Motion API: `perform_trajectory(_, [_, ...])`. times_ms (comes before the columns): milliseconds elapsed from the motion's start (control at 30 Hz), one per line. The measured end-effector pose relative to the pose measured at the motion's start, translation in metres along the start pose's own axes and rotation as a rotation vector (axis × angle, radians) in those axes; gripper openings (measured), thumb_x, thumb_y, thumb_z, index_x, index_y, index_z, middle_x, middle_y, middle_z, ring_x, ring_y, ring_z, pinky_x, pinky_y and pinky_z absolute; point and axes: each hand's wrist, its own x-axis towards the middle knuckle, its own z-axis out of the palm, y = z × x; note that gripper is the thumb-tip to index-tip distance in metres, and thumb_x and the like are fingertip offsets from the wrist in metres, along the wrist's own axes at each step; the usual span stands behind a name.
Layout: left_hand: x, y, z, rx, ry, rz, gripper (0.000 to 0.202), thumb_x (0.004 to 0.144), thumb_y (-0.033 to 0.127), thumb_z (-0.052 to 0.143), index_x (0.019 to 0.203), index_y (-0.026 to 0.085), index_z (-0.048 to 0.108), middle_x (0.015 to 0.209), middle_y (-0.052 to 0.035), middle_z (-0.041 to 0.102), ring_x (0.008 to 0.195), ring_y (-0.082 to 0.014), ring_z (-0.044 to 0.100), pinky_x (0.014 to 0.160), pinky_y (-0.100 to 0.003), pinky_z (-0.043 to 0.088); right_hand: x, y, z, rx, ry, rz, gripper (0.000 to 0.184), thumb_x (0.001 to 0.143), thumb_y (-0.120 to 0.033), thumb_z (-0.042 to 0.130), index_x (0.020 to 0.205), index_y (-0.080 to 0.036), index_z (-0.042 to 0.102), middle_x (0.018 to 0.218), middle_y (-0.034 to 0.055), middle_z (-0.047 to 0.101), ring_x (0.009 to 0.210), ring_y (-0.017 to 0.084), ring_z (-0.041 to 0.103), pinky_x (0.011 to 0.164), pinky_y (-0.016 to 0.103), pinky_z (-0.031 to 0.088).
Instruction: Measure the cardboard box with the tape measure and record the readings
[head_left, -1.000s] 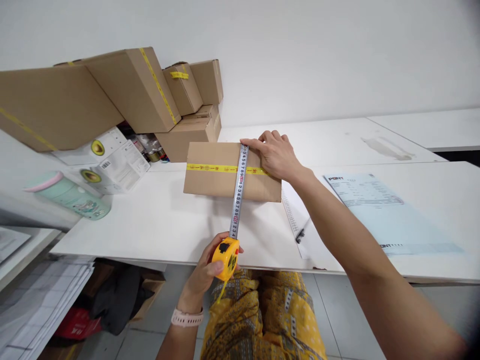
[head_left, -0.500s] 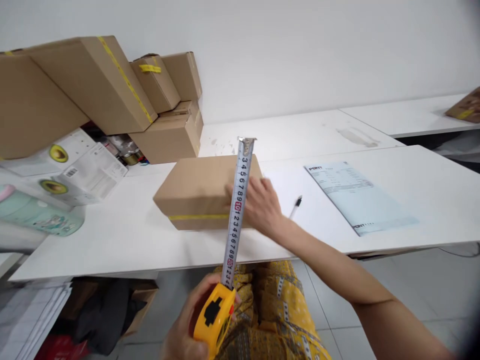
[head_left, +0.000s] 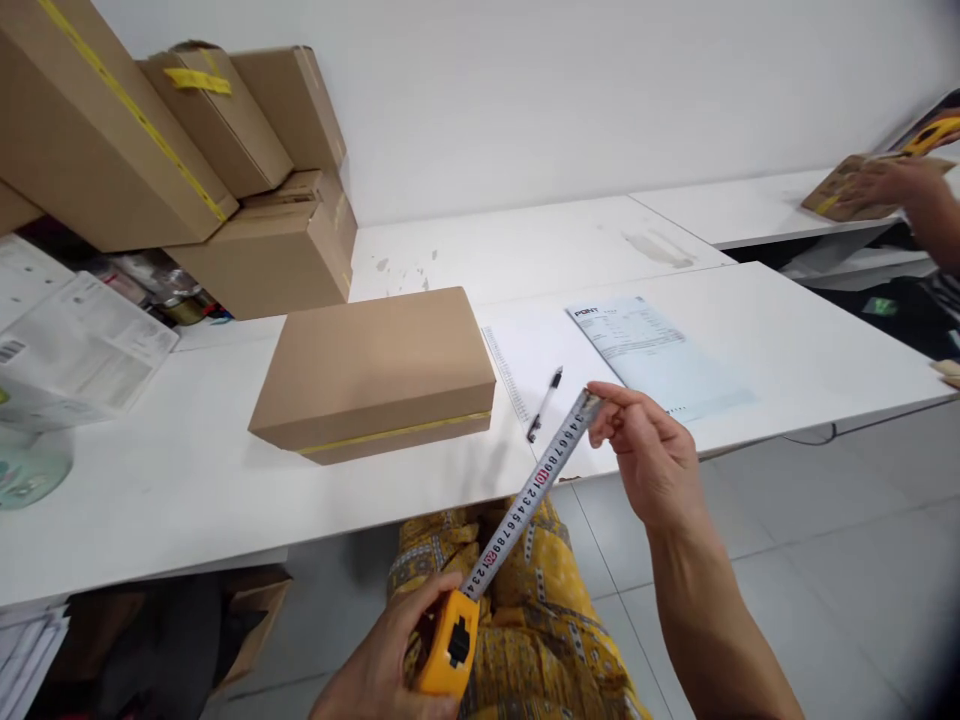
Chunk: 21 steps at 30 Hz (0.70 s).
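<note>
My left hand (head_left: 397,650) is wrapped round the yellow case of a tape measure (head_left: 454,645), low in front of my lap. Its metal blade runs out up and to the right, with printed numbers facing me. At the blade's hooked end, my right hand (head_left: 656,455) pinches the tip between thumb and fingers, over the table's front edge. A closed cardboard box (head_left: 375,350) with a yellow tape strip along its side lies on the white table, left of the blade and apart from it. A pen (head_left: 545,405) rests on a printed paper sheet (head_left: 514,350).
A pale blue printed bag or booklet (head_left: 645,350) lies right of the sheet. Several cardboard boxes (head_left: 255,250) are stacked at the back left, beside a white carton (head_left: 90,345) and a green bottle (head_left: 34,470). At far right, another person's hand (head_left: 892,185) touches a parcel (head_left: 840,190).
My right hand has left the box and now grips the tape's end. The blade has swung from nearly upright to leaning right. The view has turned right, bringing in another person's hands.
</note>
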Motion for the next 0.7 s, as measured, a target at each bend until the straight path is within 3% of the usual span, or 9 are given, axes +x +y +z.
perform_trajectory(100, [0.005,0.012,0.001,0.13,-0.03,-0.026,0.095,0.054,0.03,0.079,0.145,0.025,0.053,0.14,-0.0114,0.058,0.125,-0.0362,0.056,0.11,-0.045,0.044,-0.009,0.005,-0.016,-0.016,0.055,0.069,0.031,0.083,-0.046,0.078,0.107,-0.026,0.077,0.067,-0.0011,0.06,0.061,0.013,0.055,0.062,0.03,0.05])
perform_trajectory(300, [0.015,0.033,0.004,0.192,-0.059,0.034,0.088,0.056,0.022,0.071,0.143,0.027,0.055,0.124,-0.0059,0.068,0.11,-0.0283,0.064,0.099,-0.037,0.052,-0.013,0.012,-0.035,0.056,0.006,0.137,0.023,0.085,-0.044,0.077,0.099,-0.025,0.077,0.076,0.0007,0.067,0.058,0.011,0.057,0.056,0.027,0.051])
perform_trajectory(400, [0.019,0.031,0.011,0.148,0.054,0.029,0.107,0.058,0.019,0.072,0.158,0.027,0.032,0.133,-0.0084,0.063,0.12,-0.0291,0.062,0.107,-0.042,0.048,-0.029,0.01,-0.029,0.116,-0.197,0.095,0.016,0.089,-0.039,0.074,0.099,-0.026,0.074,0.082,0.0013,0.07,0.06,0.012,0.061,0.055,0.026,0.052])
perform_trajectory(500, [0.023,0.034,0.023,0.125,0.194,0.075,0.116,0.064,0.019,0.074,0.163,0.029,0.014,0.141,-0.0104,0.056,0.129,-0.0292,0.058,0.112,-0.046,0.044,-0.053,0.007,-0.004,0.044,-0.482,0.057,0.014,0.097,-0.034,0.064,0.104,-0.024,0.07,0.08,0.0017,0.07,0.065,0.013,0.063,0.057,0.027,0.053])
perform_trajectory(600, [0.024,0.046,0.03,0.148,0.306,0.194,0.111,0.07,0.023,0.077,0.163,0.029,0.016,0.14,-0.0116,0.056,0.131,-0.0303,0.057,0.11,-0.046,0.047,-0.069,0.009,0.02,-0.147,-0.613,-0.129,0.018,0.099,-0.032,0.061,0.113,-0.022,0.067,0.087,0.0035,0.071,0.075,0.014,0.065,0.065,0.028,0.054])
perform_trajectory(700, [0.018,0.064,0.016,0.251,0.466,0.326,0.104,0.073,0.031,0.081,0.16,0.029,0.026,0.135,-0.0117,0.06,0.127,-0.0312,0.06,0.107,-0.047,0.051,-0.058,0.023,0.022,-0.277,-0.58,-0.331,0.026,0.1,-0.032,0.06,0.123,-0.023,0.064,0.09,0.0037,0.072,0.078,0.015,0.066,0.069,0.028,0.054])
